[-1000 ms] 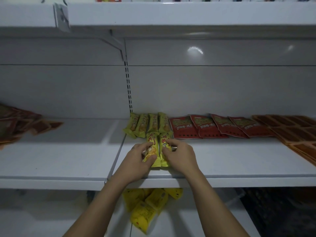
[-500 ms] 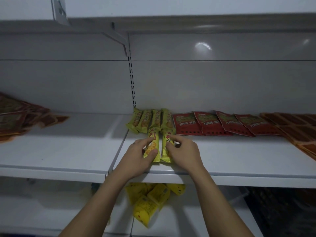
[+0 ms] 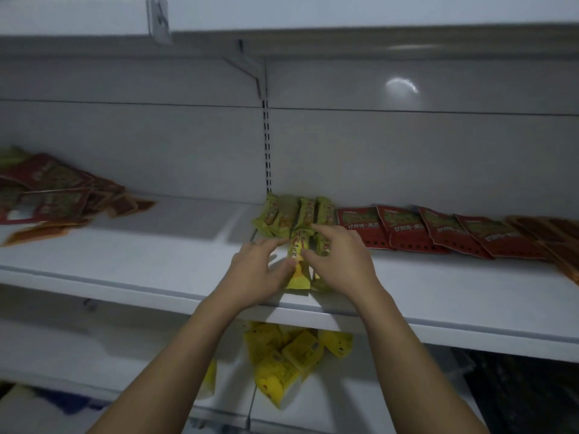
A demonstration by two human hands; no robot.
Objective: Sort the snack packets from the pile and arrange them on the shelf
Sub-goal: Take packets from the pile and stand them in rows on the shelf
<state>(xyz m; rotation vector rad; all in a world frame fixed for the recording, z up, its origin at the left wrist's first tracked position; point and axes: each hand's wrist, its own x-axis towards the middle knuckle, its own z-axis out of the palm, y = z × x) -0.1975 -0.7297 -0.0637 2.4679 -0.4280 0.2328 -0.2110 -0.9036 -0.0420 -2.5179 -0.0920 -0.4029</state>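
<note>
Right hand (image 3: 341, 261) further forward, yellow packet (image 3: 299, 261) between its and left hand's (image 3: 257, 270) outstretched fingers (image 3: 275, 242)

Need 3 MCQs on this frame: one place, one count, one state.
1. Where is the loose yellow pile?
A top shelf
B lower shelf
C floor

2. How many red packets are in the row?
A 2
B 4
C 7

3. The front yellow packets are:
A flat, with both hands on them
B upright
C held in the air

Key:
1B: the pile lies below the middle shelf.
2B: four lie side by side.
3A: the left hand and right hand touch them on the shelf.
</note>
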